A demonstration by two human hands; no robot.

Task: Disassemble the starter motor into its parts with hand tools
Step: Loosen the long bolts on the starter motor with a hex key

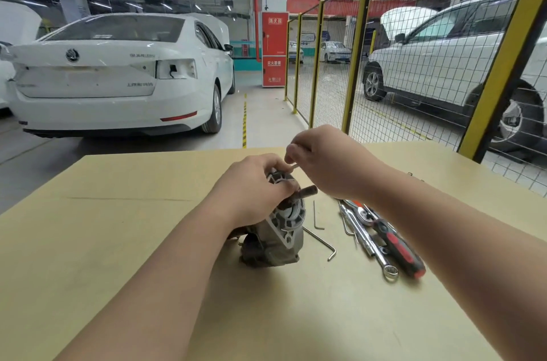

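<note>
Head: left hand [251, 192] around starter motor [288, 223]

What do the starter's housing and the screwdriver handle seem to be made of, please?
The housing looks like cast aluminium: matte grey with moulded ribs and pockets. The screwdriver handle is probably plastic or rubber: red and black, faintly glossy.

Left grip [251, 189] curled round starter motor [285, 230], right grip [322, 162] pinching thin hex key [294, 166], 2 bare forearms extended
</note>
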